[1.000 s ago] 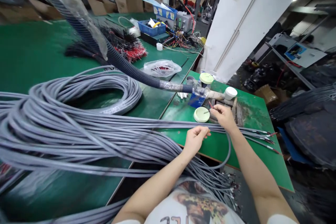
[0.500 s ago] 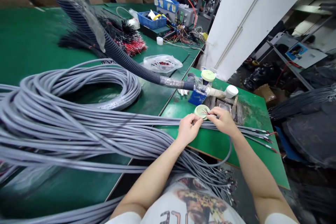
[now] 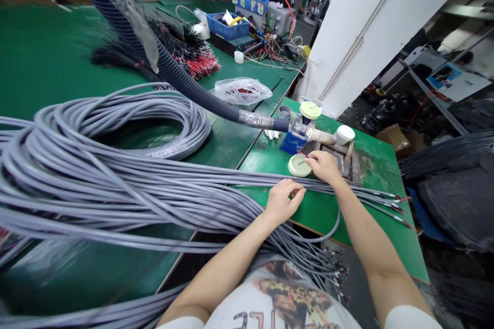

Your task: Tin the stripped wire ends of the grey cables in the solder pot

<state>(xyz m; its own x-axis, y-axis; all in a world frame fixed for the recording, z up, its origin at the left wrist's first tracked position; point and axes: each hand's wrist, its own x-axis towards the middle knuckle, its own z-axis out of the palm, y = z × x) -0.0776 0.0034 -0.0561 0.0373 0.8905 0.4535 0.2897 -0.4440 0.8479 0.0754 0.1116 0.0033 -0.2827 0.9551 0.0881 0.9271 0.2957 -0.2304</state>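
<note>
My right hand (image 3: pixel 324 167) pinches the end of a grey cable, its thin stripped wires (image 3: pixel 301 154) fanning out leftward, some red and some dark. Under those wires sits a round pale-green lid or shallow dish (image 3: pixel 299 166), with two dark thin strands showing over it. Below and left of it, my left hand (image 3: pixel 284 199) is closed, thumb and forefinger tips together; whatever is between them is too small to make out. A bundle of grey cables (image 3: pixel 231 177) runs behind both hands, toward wire ends (image 3: pixel 401 208) at the right.
A corrugated hose (image 3: pixel 200 100) crosses above the bench to a nozzle by a blue box (image 3: pixel 292 143). A white cup (image 3: pixel 345 134) and a green-lidded jar (image 3: pixel 310 110) stand nearby. Large grey cable coils (image 3: pixel 116 128) cover the left bench. A white pillar (image 3: pixel 358 31) rises behind.
My hands came together at the fanned wires half a second ago, then parted. Now my left hand is lower, and my right holds the wires above the pale-green dish.
</note>
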